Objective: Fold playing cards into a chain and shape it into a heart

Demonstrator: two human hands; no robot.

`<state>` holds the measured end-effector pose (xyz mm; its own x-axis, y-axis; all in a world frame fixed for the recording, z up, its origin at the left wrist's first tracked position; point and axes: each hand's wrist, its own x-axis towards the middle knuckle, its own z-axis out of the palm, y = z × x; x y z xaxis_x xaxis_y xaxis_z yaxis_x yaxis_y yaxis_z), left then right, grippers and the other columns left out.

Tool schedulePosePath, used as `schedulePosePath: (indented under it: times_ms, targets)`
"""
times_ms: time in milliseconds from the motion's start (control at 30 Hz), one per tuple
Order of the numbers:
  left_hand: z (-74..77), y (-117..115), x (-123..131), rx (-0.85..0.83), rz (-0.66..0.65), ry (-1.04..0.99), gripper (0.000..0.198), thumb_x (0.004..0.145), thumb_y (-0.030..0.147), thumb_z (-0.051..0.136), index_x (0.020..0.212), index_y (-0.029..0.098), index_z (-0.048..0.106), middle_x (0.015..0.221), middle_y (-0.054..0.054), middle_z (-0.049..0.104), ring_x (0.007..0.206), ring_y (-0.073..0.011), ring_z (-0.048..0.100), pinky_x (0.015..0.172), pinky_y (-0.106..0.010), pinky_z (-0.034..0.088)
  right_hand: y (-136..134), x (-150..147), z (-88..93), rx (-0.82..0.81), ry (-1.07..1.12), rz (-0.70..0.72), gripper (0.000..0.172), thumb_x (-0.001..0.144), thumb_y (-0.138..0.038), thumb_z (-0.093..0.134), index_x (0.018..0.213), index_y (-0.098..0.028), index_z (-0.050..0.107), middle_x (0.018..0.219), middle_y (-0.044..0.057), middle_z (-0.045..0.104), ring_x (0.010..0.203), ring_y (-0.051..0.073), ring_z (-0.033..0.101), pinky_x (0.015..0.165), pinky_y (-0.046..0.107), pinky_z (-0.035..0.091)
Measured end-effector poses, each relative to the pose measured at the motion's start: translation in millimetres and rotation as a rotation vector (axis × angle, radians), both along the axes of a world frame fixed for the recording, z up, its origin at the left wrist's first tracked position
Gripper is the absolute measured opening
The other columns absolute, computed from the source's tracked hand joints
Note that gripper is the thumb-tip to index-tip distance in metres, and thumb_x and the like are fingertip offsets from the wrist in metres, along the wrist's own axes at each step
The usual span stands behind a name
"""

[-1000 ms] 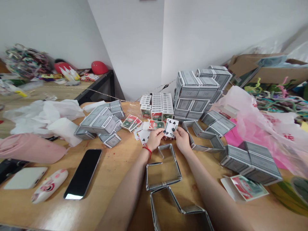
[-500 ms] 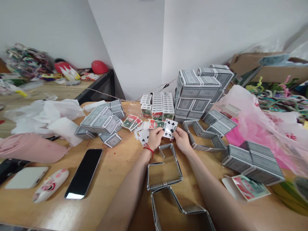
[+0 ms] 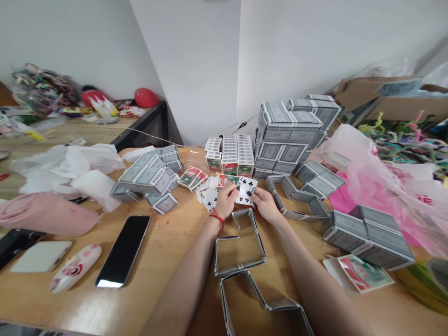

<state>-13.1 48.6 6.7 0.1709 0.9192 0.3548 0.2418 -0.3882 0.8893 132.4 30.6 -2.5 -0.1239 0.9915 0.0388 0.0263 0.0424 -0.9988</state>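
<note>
Between my two hands is a playing card [image 3: 246, 190], a four of clubs with its face toward me. My left hand [image 3: 227, 200], with a red cord at the wrist, pinches the card's left edge. At the right edge my right hand [image 3: 265, 203] grips it with thumb and fingers. Loose playing cards [image 3: 210, 198] lie face up left of my left hand, and a red and green card box [image 3: 227, 180] sits just behind it. Right below my hands stands an open frame of folded cards [image 3: 240, 252], with a second folded-card frame [image 3: 259, 303] nearer to me.
Stacked grey card blocks [image 3: 283, 135] rise at the back right, beside rows of card boxes [image 3: 229, 154]. Another card structure [image 3: 149, 175] stands left. A phone [image 3: 123, 251] and a patterned white case [image 3: 75, 268] lie front left. Plastic bags [image 3: 388, 182] crowd the right side.
The card between my hands has tipped back a little, and its face looks shorter. Both hands have stayed nearly in place. Everything on the table lies as before.
</note>
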Motion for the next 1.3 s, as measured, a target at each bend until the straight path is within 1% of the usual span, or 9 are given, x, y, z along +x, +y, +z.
schedulePosePath:
  times_ms: [200, 367, 467, 600, 733, 867, 967, 1133, 1300]
  targets:
    - [1.1, 0.0, -0.4, 0.024, 0.014, -0.002, 0.022, 0.077, 0.021, 0.041, 0.056, 0.017, 0.037, 0.059, 0.002, 0.037, 0.06, -0.0102, 0.038, 0.058, -0.022, 0.032, 0.8, 0.0, -2.3, -0.027, 0.003, 0.05, 0.032, 0.069, -0.048, 0.053, 0.067, -0.017, 0.05, 0.052, -0.004, 0.044, 0.044, 0.007, 0.031, 0.042, 0.02, 0.025]
    - [1.3, 0.5, -1.4, 0.026, 0.037, -0.022, 0.022, 0.077, 0.02, 0.041, 0.056, 0.017, 0.037, 0.059, 0.002, 0.038, 0.06, -0.0103, 0.039, 0.061, -0.023, 0.033, 0.6, -1.3, -3.2, -0.004, 0.029, 0.073, 0.03, 0.068, -0.046, 0.055, 0.07, -0.016, 0.053, 0.057, -0.003, 0.048, 0.048, 0.008, 0.037, 0.047, 0.021, 0.03]
    - [1.2, 2.8, -2.2, 0.032, 0.046, -0.029, 0.022, 0.078, 0.02, 0.041, 0.056, 0.016, 0.038, 0.06, 0.002, 0.039, 0.062, -0.0106, 0.04, 0.062, -0.023, 0.033, 0.1, -2.4, -4.5, 0.007, 0.0, 0.076, 0.029, 0.069, -0.045, 0.054, 0.069, -0.017, 0.052, 0.058, -0.003, 0.049, 0.049, 0.009, 0.037, 0.047, 0.021, 0.03]
    - [0.2, 6.3, -1.9, 0.016, 0.037, -0.05, 0.022, 0.079, 0.021, 0.043, 0.057, 0.016, 0.041, 0.062, 0.001, 0.041, 0.063, -0.0109, 0.041, 0.062, -0.024, 0.034, 0.6, -3.2, -6.6, 0.016, -0.04, -0.002, 0.028, 0.07, -0.044, 0.053, 0.065, -0.018, 0.05, 0.05, -0.004, 0.044, 0.045, 0.009, 0.035, 0.044, 0.022, 0.028]
    - [-1.3, 5.4, -1.1, -0.02, -0.047, -0.026, 0.024, 0.079, 0.023, 0.043, 0.056, 0.015, 0.042, 0.062, 0.001, 0.042, 0.062, -0.0106, 0.041, 0.06, -0.023, 0.033, 2.2, -2.7, -5.4, 0.045, 0.018, -0.133, 0.026, 0.072, -0.044, 0.052, 0.065, -0.019, 0.048, 0.045, -0.005, 0.04, 0.041, 0.008, 0.033, 0.04, 0.021, 0.025]
    - [-1.3, 2.5, -1.2, -0.04, -0.108, 0.008, 0.021, 0.079, 0.021, 0.041, 0.061, 0.015, 0.048, 0.064, 0.0, 0.045, 0.063, -0.0109, 0.042, 0.06, -0.023, 0.033, 3.4, -2.4, -3.5, 0.058, 0.073, -0.22, 0.026, 0.072, -0.044, 0.052, 0.067, -0.019, 0.049, 0.045, -0.005, 0.039, 0.041, 0.008, 0.032, 0.04, 0.021, 0.026]
    - [-0.8, 1.7, -1.5, -0.05, -0.103, 0.004, 0.021, 0.079, 0.02, 0.041, 0.061, 0.015, 0.05, 0.063, 0.0, 0.046, 0.063, -0.0108, 0.043, 0.06, -0.023, 0.033, 3.4, -3.2, -2.9, 0.052, 0.071, -0.215, 0.027, 0.072, -0.046, 0.051, 0.068, -0.019, 0.049, 0.045, -0.006, 0.038, 0.04, 0.008, 0.032, 0.04, 0.022, 0.026]
    - [0.4, 0.8, -2.0, -0.052, -0.07, -0.011, 0.024, 0.076, 0.019, 0.042, 0.053, 0.015, 0.045, 0.059, 0.001, 0.043, 0.062, -0.0102, 0.042, 0.06, -0.023, 0.032, 3.3, -3.9, -3.6, 0.034, 0.045, -0.179, 0.029, 0.071, -0.048, 0.051, 0.069, -0.019, 0.049, 0.043, -0.006, 0.038, 0.039, 0.008, 0.031, 0.039, 0.022, 0.024]
    - [0.2, 0.7, -2.0, -0.062, -0.055, -0.056, 0.023, 0.075, 0.019, 0.043, 0.052, 0.015, 0.043, 0.059, 0.001, 0.042, 0.06, -0.0101, 0.04, 0.059, -0.023, 0.031, 2.4, -3.8, -4.0, 0.029, 0.04, -0.112, 0.028, 0.071, -0.046, 0.053, 0.066, -0.019, 0.048, 0.044, -0.006, 0.039, 0.041, 0.008, 0.031, 0.04, 0.022, 0.024]
